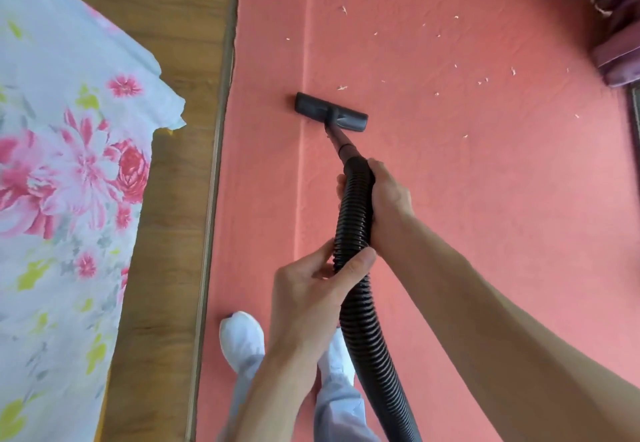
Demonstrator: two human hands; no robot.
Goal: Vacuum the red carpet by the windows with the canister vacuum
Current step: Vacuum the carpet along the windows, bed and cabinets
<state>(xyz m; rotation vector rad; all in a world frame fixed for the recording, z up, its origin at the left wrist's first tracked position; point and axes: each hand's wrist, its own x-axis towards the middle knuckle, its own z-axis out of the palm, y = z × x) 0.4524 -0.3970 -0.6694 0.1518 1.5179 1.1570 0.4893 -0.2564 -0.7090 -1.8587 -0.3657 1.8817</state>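
Observation:
The red carpet [450, 181] fills the middle and right of the head view. A black floor nozzle [330, 112] lies flat on it near a lengthwise crease. From the nozzle a thin black wand [341, 145] runs back into a ribbed black hose [353, 219]. My right hand [384, 199] grips the hose near its upper end. My left hand [311, 285] holds the hose lower down, thumb over it. Several pale scraps of debris [481, 81] are scattered on the carpet beyond and right of the nozzle. The canister itself is out of view.
A wooden floor strip [173, 199] borders the carpet on the left, with a metal edge trim [213, 181]. A bed with a flowered sheet [62, 164] fills the left. Dark purple fabric [616, 25] sits at the far right. My feet in white covers [242, 341] stand on the carpet.

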